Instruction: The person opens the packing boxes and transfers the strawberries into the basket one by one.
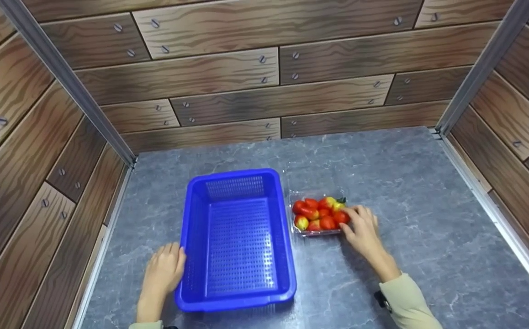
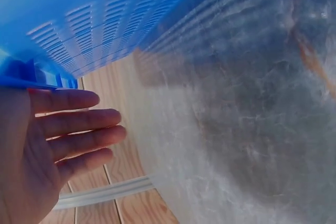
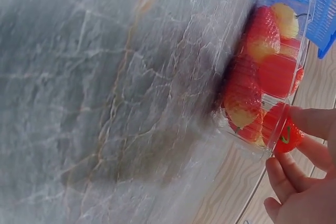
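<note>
In the head view a clear plastic container holds several small red and yellow fruits. My right hand reaches in at its right side. The right wrist view shows that hand's thumb and fingers pinching a red strawberry with a green mark, at the container's edge. A blue perforated basket stands to the left. My left hand is at the basket's left rim. In the left wrist view its four fingers lie straight beside the basket's outer wall; its thumb is out of sight there.
The grey marbled tabletop runs under everything. Wood-patterned walls close in the back and both sides, with metal rails at the corners. The container's transparent lid lies folded back behind it.
</note>
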The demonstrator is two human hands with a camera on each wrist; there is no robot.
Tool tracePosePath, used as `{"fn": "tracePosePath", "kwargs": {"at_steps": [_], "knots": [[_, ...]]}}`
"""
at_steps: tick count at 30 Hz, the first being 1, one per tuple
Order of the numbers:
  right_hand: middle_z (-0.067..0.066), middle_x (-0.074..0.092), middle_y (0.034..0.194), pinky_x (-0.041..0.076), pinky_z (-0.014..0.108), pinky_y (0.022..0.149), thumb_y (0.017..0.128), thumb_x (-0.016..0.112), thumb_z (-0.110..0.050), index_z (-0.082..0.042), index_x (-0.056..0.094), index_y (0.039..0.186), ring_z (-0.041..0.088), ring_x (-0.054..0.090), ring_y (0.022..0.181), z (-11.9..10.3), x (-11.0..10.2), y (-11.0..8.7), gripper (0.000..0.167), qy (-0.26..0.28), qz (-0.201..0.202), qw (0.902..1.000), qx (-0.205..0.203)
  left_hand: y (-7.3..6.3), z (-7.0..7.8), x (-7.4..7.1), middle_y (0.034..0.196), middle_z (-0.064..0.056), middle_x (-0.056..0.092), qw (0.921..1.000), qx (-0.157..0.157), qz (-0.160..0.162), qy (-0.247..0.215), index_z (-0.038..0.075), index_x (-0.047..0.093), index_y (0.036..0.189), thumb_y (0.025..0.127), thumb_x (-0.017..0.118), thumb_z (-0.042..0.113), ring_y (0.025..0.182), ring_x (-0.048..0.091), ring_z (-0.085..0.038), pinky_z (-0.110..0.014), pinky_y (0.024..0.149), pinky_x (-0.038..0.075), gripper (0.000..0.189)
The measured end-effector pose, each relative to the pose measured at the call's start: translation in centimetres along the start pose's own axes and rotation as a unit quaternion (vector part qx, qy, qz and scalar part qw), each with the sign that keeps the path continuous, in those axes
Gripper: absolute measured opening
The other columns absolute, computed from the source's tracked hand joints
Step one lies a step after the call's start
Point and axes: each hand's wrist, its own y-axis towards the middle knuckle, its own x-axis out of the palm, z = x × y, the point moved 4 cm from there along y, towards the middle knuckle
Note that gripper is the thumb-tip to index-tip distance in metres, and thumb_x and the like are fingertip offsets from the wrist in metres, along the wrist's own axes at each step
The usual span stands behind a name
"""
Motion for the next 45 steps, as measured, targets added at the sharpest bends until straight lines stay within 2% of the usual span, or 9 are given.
{"fn": "tracePosePath", "kwargs": {"at_steps": [6, 13, 24, 30, 35, 39, 42, 45], "knots": [[0.019, 0.058, 0.101, 0.034, 0.055, 0.090, 0.072, 0.078, 0.010, 0.005, 0.067, 0.113, 0.041, 0.054, 0.098, -0.2, 0.1, -0.1, 0.042, 0.018, 0.009, 0.9998, -0.003, 0.1, 0.0, 0.1, 0.091, -0.020, 0.059, 0.9996, -0.005, -0.028, -0.002, -0.004, 0.057, 0.096, 0.098, 0.047, 0.013, 0.089, 0.058, -0.041, -0.054, 0.082, 0.046, 0.019], [0.018, 0.059, 0.101, 0.039, 0.055, 0.085, 0.072, 0.080, 0.007, 0.004, 0.068, 0.111, 0.042, 0.058, 0.094, -0.5, 0.4, 0.0, 0.041, 0.022, 0.018, 0.9994, -0.020, 0.4, 0.0, 0.2, 0.090, -0.017, 0.049, 0.9998, 0.004, -0.014, 0.016, -0.002, 0.053, 0.094, 0.094, 0.047, 0.012, 0.086, 0.047, -0.038, -0.049, 0.076, 0.038, 0.016], [0.019, 0.060, 0.101, 0.043, 0.054, 0.077, 0.074, 0.080, 0.005, 0.005, 0.067, 0.111, 0.039, 0.061, 0.091, -1.1, -0.4, 0.3, 0.040, 0.039, 0.037, 0.9982, -0.026, 0.3, 0.2, 0.5, 0.094, -0.018, 0.046, 0.9996, 0.009, -0.018, 0.022, -0.002, 0.053, 0.096, 0.092, 0.046, 0.012, 0.089, 0.044, -0.038, -0.050, 0.077, 0.036, 0.017], [0.018, 0.060, 0.100, 0.047, 0.047, 0.073, 0.074, 0.080, 0.007, 0.004, 0.068, 0.112, 0.033, 0.061, 0.086, -2.3, -0.8, 0.8, 0.040, 0.048, 0.040, 0.9975, -0.033, 0.0, 0.1, 0.7, 0.093, -0.017, 0.045, 0.9995, -0.001, -0.028, 0.016, 0.000, 0.051, 0.094, 0.091, 0.044, 0.013, 0.091, 0.042, -0.039, -0.049, 0.078, 0.033, 0.015], [0.016, 0.060, 0.102, 0.050, 0.046, 0.078, 0.075, 0.079, 0.007, 0.003, 0.068, 0.114, 0.032, 0.063, 0.091, -3.4, -0.7, 1.5, 0.041, 0.060, 0.035, 0.9970, -0.034, 0.2, 0.2, 0.7, 0.094, -0.018, 0.046, 0.9996, 0.004, -0.024, 0.017, -0.001, 0.051, 0.096, 0.091, 0.046, 0.014, 0.090, 0.043, -0.039, -0.050, 0.078, 0.034, 0.016], [0.016, 0.059, 0.104, 0.056, 0.041, 0.075, 0.077, 0.077, 0.010, 0.005, 0.067, 0.115, 0.029, 0.064, 0.090, -4.4, -0.3, 2.2, 0.040, 0.091, 0.024, 0.9952, -0.025, 0.4, 0.3, 0.7, 0.092, -0.017, 0.046, 0.9997, 0.006, -0.020, 0.015, 0.000, 0.051, 0.096, 0.091, 0.046, 0.013, 0.088, 0.043, -0.037, -0.050, 0.078, 0.034, 0.015], [0.016, 0.058, 0.105, 0.057, 0.037, 0.071, 0.078, 0.076, 0.011, 0.006, 0.066, 0.115, 0.027, 0.064, 0.086, -5.1, 0.1, 2.7, 0.039, 0.113, 0.018, 0.9933, -0.021, 0.4, 0.3, 0.5, 0.092, -0.017, 0.046, 0.9997, 0.004, -0.020, 0.013, 0.000, 0.051, 0.096, 0.091, 0.047, 0.013, 0.088, 0.042, -0.037, -0.050, 0.078, 0.033, 0.015], [0.017, 0.058, 0.106, 0.056, 0.037, 0.072, 0.077, 0.075, 0.011, 0.007, 0.066, 0.114, 0.028, 0.064, 0.088, -5.9, 0.7, 3.3, 0.038, 0.125, 0.016, 0.9916, -0.028, 0.4, 0.2, 0.4, 0.092, -0.017, 0.046, 0.9997, 0.000, -0.021, 0.013, 0.000, 0.051, 0.097, 0.091, 0.047, 0.014, 0.089, 0.042, -0.037, -0.050, 0.079, 0.033, 0.015]]}}
